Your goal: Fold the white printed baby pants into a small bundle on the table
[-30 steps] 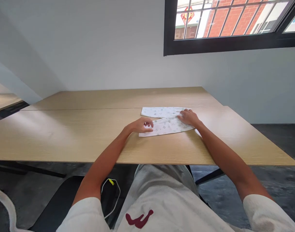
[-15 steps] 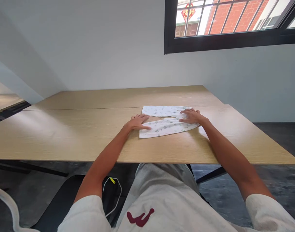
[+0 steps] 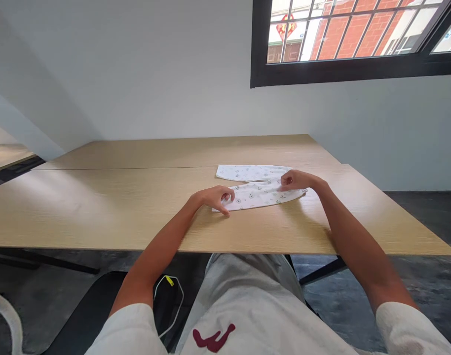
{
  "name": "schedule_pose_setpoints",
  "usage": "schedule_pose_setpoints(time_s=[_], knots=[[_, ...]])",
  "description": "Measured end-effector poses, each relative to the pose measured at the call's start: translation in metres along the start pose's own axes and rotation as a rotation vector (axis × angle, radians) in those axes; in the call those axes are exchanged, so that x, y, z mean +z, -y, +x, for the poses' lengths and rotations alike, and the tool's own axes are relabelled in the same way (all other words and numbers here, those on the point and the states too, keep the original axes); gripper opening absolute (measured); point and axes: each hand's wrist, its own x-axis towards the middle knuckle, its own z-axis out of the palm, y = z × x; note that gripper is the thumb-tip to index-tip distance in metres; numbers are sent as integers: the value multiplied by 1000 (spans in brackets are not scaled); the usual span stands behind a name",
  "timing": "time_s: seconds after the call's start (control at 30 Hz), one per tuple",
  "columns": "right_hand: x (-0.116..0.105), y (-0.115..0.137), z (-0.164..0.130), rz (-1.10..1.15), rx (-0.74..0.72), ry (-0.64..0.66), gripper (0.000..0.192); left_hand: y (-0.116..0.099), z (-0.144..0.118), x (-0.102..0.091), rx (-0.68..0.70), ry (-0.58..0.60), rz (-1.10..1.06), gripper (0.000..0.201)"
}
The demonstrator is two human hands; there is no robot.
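A pair of small white trousers (image 3: pixel 260 194) with a tiny dark print lies flat on the table, its two legs pointing left and the waist end at the right. Over the hem of the nearer leg is my left hand (image 3: pixel 217 197), fingers bent and thumb apart, the thumb tip by the near edge of the cloth. At the waist end my right hand (image 3: pixel 298 180) has its fingers curled together against the fabric. Its fingertips are partly hidden, and the cloth between them is hard to see.
The light wooden table (image 3: pixel 99 207) has a seam running across it and a near edge in front of my lap. Behind it rises a white wall (image 3: pixel 155 74) with a dark-framed barred window (image 3: pixel 321 69). A black chair seat (image 3: pixel 88 315) and a white cable (image 3: pixel 180 301) are at lower left.
Both hands lay flat with fingers spread on the trousers; now their fingers are bent. My left hand has shifted towards the near edge of the leg. The trousers stay about in place.
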Motion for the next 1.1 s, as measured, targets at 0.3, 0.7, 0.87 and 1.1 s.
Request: schedule_pose_setpoints(time_s=[0.3,0.7,0.87,1.1], knots=[[40,52,15,-92,-136,78,74,44,-15,-15,-238,-113,86,21],[13,-2,5,-351,102,-6,22,80,-6,-13,-119,-706,-354,42],[7,-22,7,-335,113,-128,15,93,19,2,-200,-773,-159,42],[-9,-34,-13,143,112,-235,16,84,6,-14,-307,-599,129,34]])
